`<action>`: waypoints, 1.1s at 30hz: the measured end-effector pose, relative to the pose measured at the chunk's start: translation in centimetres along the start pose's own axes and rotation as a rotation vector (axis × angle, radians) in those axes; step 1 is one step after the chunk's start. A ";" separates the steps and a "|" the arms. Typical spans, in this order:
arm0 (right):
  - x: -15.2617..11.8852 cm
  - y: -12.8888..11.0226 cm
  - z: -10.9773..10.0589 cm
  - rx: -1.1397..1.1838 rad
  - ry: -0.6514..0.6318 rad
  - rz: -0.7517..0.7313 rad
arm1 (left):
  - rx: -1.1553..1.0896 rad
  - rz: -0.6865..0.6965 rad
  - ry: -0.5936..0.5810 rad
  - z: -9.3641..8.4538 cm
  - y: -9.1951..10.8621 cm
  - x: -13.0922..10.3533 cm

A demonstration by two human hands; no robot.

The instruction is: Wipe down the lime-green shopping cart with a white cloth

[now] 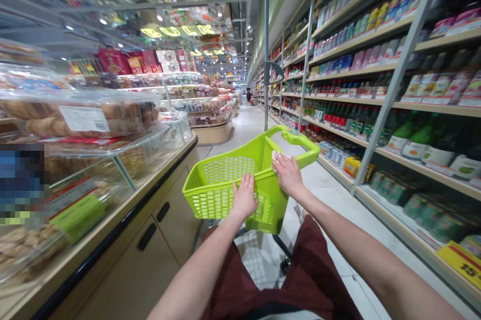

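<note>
A lime-green plastic shopping cart (221,200) with perforated walls stands sideways before me, its looped handle (310,155) to the right. My left hand (245,197) is closed over the near rim of the basket, fingers hooked inward and palm against the outer wall. At the handle end, my right hand (287,174) presses a crumpled white wipe (276,155) against the basket's upper edge. Most of the wipe is hidden under the fingers. Below the basket, part of the cart's dark wheeled frame (282,247) shows between my legs.
On the left runs a counter (150,260) with clear bins and packaged baked food (86,114). Shelves (376,102) of cans and bottles line the right side. A grey post (266,49) rises beyond the cart. Pale floor tiles (248,122) lead to a distant person (248,94).
</note>
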State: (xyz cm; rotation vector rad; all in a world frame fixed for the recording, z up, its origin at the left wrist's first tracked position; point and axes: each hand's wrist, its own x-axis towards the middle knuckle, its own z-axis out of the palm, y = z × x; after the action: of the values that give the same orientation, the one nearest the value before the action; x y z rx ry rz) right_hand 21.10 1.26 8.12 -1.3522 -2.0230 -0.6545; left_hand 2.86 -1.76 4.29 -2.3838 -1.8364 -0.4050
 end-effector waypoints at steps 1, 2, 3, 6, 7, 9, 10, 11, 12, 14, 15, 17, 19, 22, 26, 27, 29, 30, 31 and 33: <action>-0.1 -0.7 0.1 0.009 -0.010 -0.016 | -0.003 0.001 0.003 0.0 0.0 0.0; -0.1 -1.3 0.1 0.020 -0.020 -0.033 | -0.005 0.003 0.005 0.0 0.0 0.0; -0.2 -1.7 0.0 0.032 -0.029 -0.050 | -0.006 0.002 0.004 0.0 0.0 -0.1; -0.1 -2.0 -0.2 0.057 -0.049 -0.096 | -0.002 0.003 0.000 0.0 0.0 -0.1; 0.0 -1.9 -0.3 0.058 -0.054 -0.107 | 0.002 0.003 -0.001 0.0 0.0 -0.2; 0.2 -1.2 -0.5 0.047 -0.059 -0.105 | 0.006 0.004 -0.001 0.1 0.0 -0.2; 0.4 -0.8 -0.6 0.037 -0.057 -0.090 | 0.006 0.004 -0.002 0.1 0.0 -0.2; 0.6 -0.3 -0.7 0.026 -0.048 -0.065 | 0.003 0.005 -0.006 0.1 0.0 -0.2; 0.8 0.3 -0.8 0.016 -0.032 -0.033 | -0.003 0.009 -0.009 0.1 0.0 -0.3; 1.0 1.1 -1.0 0.005 0.016 0.034 | -0.023 0.025 -0.006 0.1 0.1 -0.3; 1.1 1.3 -1.0 0.003 0.041 0.060 | -0.038 0.030 -0.003 0.0 0.1 -0.4; 0.9 1.1 -0.9 0.012 0.068 0.086 | -0.079 0.021 0.008 -0.1 0.4 -0.4; 0.5 -0.2 -0.5 0.043 0.052 0.073 | -0.140 -0.018 0.022 -0.3 0.7 -0.2; 0.0 -3.1 0.5 0.138 -0.023 0.002 | -0.254 -0.080 0.072 -0.8 1.1 0.6; 0.2 -5.6 1.5 0.270 -0.112 0.006 | -0.394 0.021 0.155 -1.7 1.1 2.1; 0.3 -5.7 1.5 0.293 -0.130 0.022 | -0.427 0.072 0.149 -1.9 1.0 2.4; 0.7 -5.3 1.1 0.319 -0.157 0.039 | -0.479 0.153 0.110 -2.1 1.2 3.0; 0.9 -4.9 0.8 0.317 -0.166 0.041 | -0.495 0.165 0.094 -2.3 1.3 3.2; 1.1 -4.4 0.4 0.301 -0.167 0.052 | -0.502 0.159 0.086 -2.4 1.6 3.3; 1.4 -3.4 -0.6 0.238 -0.152 0.108 | -0.491 0.121 0.094 -2.5 2.3 3.5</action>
State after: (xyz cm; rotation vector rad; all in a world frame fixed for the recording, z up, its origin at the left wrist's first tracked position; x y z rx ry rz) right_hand 17.66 0.56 9.34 -1.3911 -2.0532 -0.2595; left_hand 5.54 0.27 7.86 -2.6963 -1.6917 -1.0392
